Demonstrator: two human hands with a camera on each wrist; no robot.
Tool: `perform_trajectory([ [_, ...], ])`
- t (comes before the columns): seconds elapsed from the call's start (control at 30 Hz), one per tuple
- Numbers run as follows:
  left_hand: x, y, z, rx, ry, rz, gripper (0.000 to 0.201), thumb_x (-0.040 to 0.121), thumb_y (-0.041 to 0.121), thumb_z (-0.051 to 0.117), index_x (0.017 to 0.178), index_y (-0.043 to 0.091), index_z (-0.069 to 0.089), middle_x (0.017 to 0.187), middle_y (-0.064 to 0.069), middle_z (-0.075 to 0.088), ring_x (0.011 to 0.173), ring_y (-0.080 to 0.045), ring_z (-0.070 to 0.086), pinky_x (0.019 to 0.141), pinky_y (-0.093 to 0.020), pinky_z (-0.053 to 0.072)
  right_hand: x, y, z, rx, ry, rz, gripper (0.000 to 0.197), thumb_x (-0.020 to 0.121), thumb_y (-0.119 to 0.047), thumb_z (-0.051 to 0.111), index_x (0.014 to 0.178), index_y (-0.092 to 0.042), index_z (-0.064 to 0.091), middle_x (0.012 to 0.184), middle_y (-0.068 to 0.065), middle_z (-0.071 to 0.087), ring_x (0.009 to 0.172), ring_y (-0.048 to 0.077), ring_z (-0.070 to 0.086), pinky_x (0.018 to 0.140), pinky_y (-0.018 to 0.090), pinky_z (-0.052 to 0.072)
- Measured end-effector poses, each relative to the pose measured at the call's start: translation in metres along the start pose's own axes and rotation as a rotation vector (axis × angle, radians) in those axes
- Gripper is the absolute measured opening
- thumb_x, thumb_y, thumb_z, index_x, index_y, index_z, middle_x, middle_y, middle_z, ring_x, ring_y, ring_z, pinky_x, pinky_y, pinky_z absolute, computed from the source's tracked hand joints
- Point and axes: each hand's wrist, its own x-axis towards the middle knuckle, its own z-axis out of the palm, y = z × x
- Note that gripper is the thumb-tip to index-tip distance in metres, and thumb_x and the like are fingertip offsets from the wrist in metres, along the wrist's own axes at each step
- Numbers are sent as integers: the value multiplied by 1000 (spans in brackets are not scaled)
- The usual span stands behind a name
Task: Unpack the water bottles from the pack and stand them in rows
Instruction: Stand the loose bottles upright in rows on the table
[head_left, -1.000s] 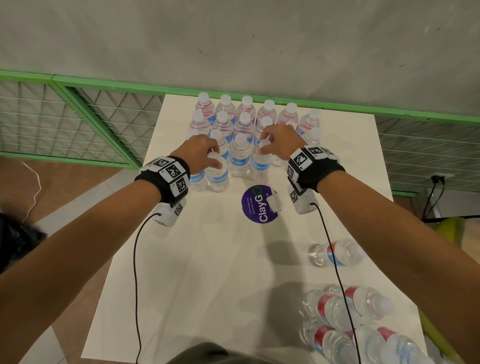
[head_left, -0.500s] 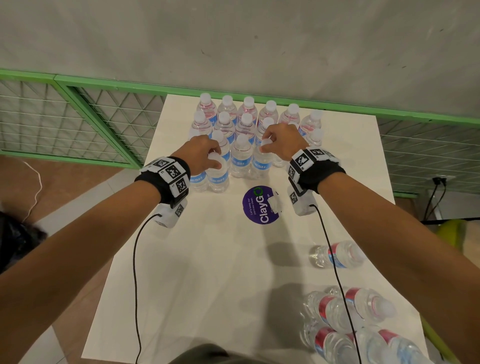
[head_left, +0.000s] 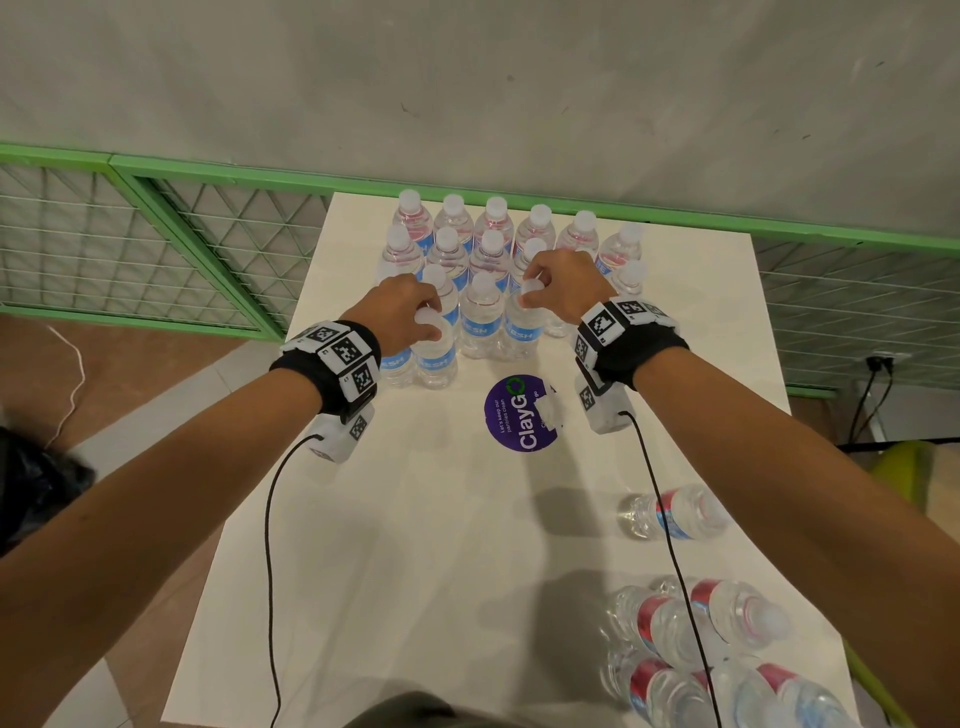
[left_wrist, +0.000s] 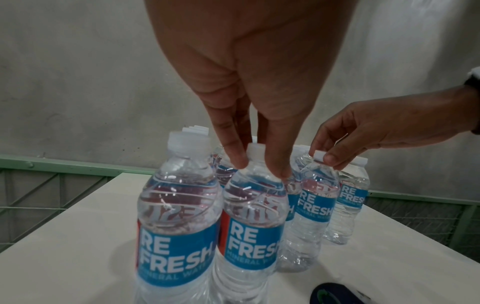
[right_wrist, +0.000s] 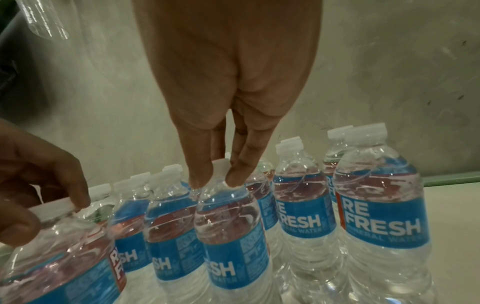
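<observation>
Several clear water bottles with blue labels stand in rows (head_left: 496, 234) at the far end of the white table (head_left: 415, 530). My left hand (head_left: 423, 325) pinches the white cap of a front-row bottle (head_left: 437, 358), shown close in the left wrist view as the hand (left_wrist: 259, 164) on the bottle (left_wrist: 253, 236). My right hand (head_left: 530, 296) pinches the cap of another front bottle (head_left: 522, 335); in the right wrist view my right hand (right_wrist: 211, 181) meets on the neck of that bottle (right_wrist: 231, 236). Both bottles stand on the table.
One bottle (head_left: 672, 512) lies on its side at the right, and several more lie in a cluster (head_left: 691, 644) at the near right corner. A purple round sticker (head_left: 519, 415) marks the table's middle. A green mesh railing (head_left: 208, 244) and grey wall run behind.
Almost nothing: both hands stay on the same two caps, and the bottles keep their places.
</observation>
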Motion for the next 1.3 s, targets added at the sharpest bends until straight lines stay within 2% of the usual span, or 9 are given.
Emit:
perform_trajectory([
  [0.23, 1, 0, -2, -35, -14, -11, 36, 78, 24, 72, 109, 7, 61, 107, -15, 56, 83, -20, 48, 76, -29, 39, -3, -1, -7, -16, -73, -3, 42, 79, -19, 73, 117, -8, 58, 115, 13, 61, 97, 24, 57, 79, 29, 42],
  [0.4, -7, 2, 5, 18, -18, 11, 57, 77, 28, 73, 127, 14, 49, 125, -15, 45, 115, -33, 43, 97, -41, 40, -36, 1, -26, 16, -106, -22, 55, 80, -24, 72, 131, -17, 51, 123, 8, 57, 107, 21, 56, 83, 25, 37],
  [0.5, -26, 26, 16, 214, 107, 229, 58, 79, 25, 70, 129, 10, 48, 132, -19, 44, 124, -37, 37, 101, -49, 37, -82, 8, -47, 6, -139, -35, 43, 81, -27, 71, 121, -18, 58, 112, 1, 58, 89, 13, 53, 78, 23, 36],
  [0.6, -55, 73, 40, 183, 80, 471, 39, 83, 24, 66, 117, 8, 58, 124, -18, 52, 116, -38, 46, 95, -48, 42, -137, 23, -64, -123, -316, 1, 29, 81, -30, 70, 108, -21, 64, 104, -3, 61, 86, 13, 55, 77, 26, 41],
  [0.77, -115, 166, 99, 116, -273, 836, 34, 89, 24, 57, 121, 13, 56, 123, -13, 54, 111, -34, 52, 90, -44, 47, -202, 65, -57, -405, -566, 141, 38, 75, -34, 75, 108, -23, 61, 101, -6, 49, 92, 13, 46, 87, 30, 40],
  [0.97, -141, 223, 145, 234, -559, 1114, 57, 86, 20, 60, 139, 25, 39, 145, -9, 38, 125, -32, 42, 98, -46, 43, -232, 95, -35, -352, -526, 204, 42, 73, -24, 77, 110, -16, 58, 96, -4, 44, 93, 14, 42, 79, 27, 35],
  [1.07, -143, 232, 151, 329, -602, 1136, 42, 89, 21, 58, 130, 23, 50, 142, -7, 40, 122, -29, 41, 90, -41, 47, -233, 98, -27, -305, -426, 208, 31, 75, -14, 73, 102, -12, 60, 87, -4, 43, 90, 18, 47, 73, 27, 40],
  [1.17, -138, 230, 150, 282, -538, 1144, 28, 89, 9, 57, 117, 14, 59, 122, -12, 52, 106, -31, 50, 78, -43, 51, -227, 95, -27, -257, -388, 223, 18, 77, -8, 66, 93, -13, 61, 85, -2, 48, 67, 17, 53, 57, 24, 43],
  [1.3, -114, 204, 124, 101, -592, 844, 40, 88, 3, 56, 127, 12, 52, 121, -13, 52, 113, -28, 50, 94, -35, 43, -210, 84, -32, -190, -376, 229, 18, 77, -9, 69, 92, -12, 61, 88, 0, 54, 61, 19, 59, 58, 26, 47],
])
